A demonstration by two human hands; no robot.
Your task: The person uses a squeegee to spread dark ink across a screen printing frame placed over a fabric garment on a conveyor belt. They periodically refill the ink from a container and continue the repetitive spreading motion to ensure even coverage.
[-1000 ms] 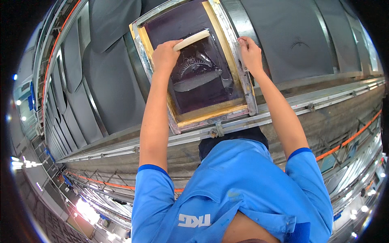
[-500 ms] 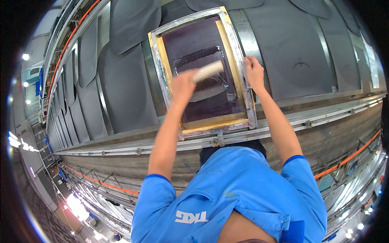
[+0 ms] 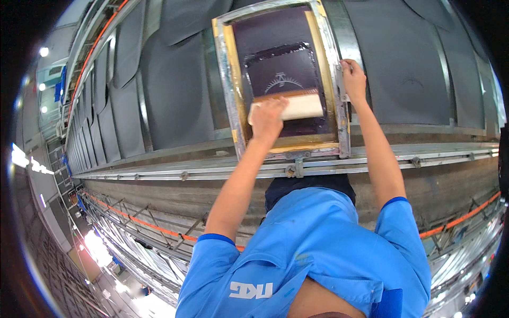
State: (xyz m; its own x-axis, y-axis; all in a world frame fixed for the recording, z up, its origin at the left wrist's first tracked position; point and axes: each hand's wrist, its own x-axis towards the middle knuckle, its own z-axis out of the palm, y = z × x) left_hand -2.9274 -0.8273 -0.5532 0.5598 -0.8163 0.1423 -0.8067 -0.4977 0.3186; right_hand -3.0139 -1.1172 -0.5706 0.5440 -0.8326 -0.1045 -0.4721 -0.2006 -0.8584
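In my left hand (image 3: pixel 266 117) is a squeegee (image 3: pixel 302 107) with a pale wooden handle and a brown blade edge. It lies nearly level across the lower part of a dark screen-printing mesh (image 3: pixel 265 26). Just beyond the blade, a pale curved design (image 3: pixel 282 82) shows on the mesh, and a wet dark band of ink (image 3: pixel 278 51) lies farther up. The mesh sits in a worn metal screen frame (image 3: pixel 224 74) with yellow tape along its inner edges. My right hand (image 3: pixel 354 80) has its fingers closed on the frame's right rail.
Dark grey sheet pieces (image 3: pixel 177 90) lie in a row along the long table on both sides of the frame. A metal rail (image 3: pixel 222 170) with clamps runs along the near edge. Orange piping (image 3: pixel 159 227) passes behind, at lower left.
My left hand has drawn the squeegee toward me over the mesh and turned it from slanted to nearly level. The curved design now shows. My right hand stays on the frame; the whole view has shifted.
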